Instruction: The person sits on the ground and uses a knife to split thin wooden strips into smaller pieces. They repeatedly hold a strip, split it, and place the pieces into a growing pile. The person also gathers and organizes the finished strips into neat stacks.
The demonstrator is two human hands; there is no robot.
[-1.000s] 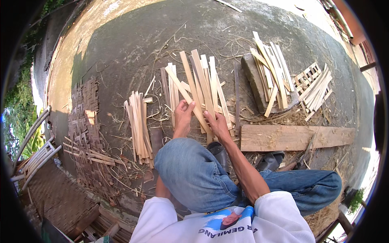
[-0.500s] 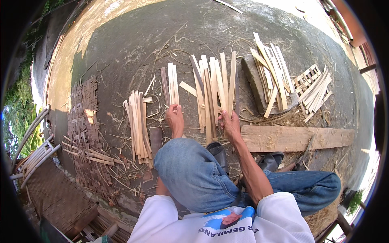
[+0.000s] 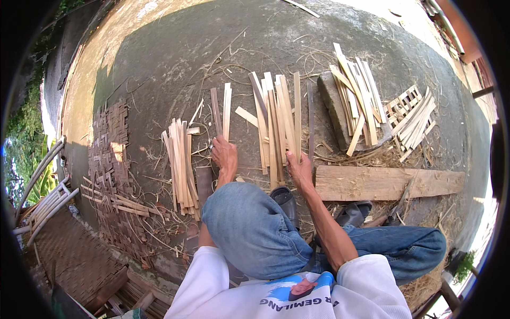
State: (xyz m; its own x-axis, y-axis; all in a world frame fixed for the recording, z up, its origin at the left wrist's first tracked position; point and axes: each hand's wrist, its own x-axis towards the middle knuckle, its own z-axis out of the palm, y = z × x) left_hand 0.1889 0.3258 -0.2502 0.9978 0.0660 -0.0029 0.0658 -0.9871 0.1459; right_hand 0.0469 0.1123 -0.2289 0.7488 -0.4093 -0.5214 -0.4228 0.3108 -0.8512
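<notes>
My left hand (image 3: 225,155) is closed around the lower ends of a few bamboo strips (image 3: 227,111). A dark strip (image 3: 215,109) stands out beside the pale ones above its fingers. Farther right, my right hand (image 3: 300,167) pinches the lower end of a pale bamboo strip (image 3: 297,106). That strip lies along the right side of a loose bundle of strips (image 3: 273,127), pale and brown mixed. Another bundle (image 3: 183,165) rests on the ground left of my left hand. One dark strip (image 3: 311,117) lies apart, right of my right hand.
A stone block (image 3: 334,111) at the right bears more pale strips. Beside it, strips (image 3: 417,125) lie over a small woven piece. A wooden plank (image 3: 372,182) lies nearer, with a long-bladed knife (image 3: 406,194) across it. A woven bamboo mat (image 3: 109,159) spreads at the left among shavings.
My left hand has shifted slightly left and down toward the dark strip, and fewer pale strips show above it. The strip in my right hand has moved left, against the bundle.
</notes>
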